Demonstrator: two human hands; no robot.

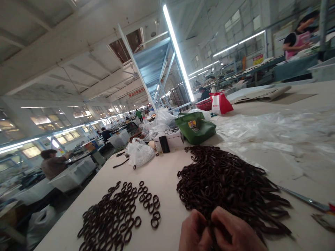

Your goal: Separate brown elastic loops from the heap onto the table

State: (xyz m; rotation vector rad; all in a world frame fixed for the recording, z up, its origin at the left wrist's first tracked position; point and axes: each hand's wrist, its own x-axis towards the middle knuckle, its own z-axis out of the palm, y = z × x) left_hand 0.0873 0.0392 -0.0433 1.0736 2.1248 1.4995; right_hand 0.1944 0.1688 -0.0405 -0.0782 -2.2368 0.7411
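Note:
My left hand point(193, 232) and my right hand point(235, 232) meet at the bottom edge, fingers curled together around a dark brown hair band point(211, 228) from the near edge of a big heap. That heap of tangled dark brown bands point(225, 181) spreads across the table in front of my hands. To the left lies a flatter spread of round dark brown band rings point(117, 216), apart from both hands. Both hands are closed; the lower parts are cut off by the frame.
On the pale table point(162, 170) stand a green bag point(195, 128), a white box with a black phone-like item point(164, 143), a knotted clear plastic bag point(140, 153), and sheets of clear plastic point(274, 129). A red-and-white bag point(221, 103) sits farther back. Scissors point(306, 200) lie at right. Other people work at neighbouring tables.

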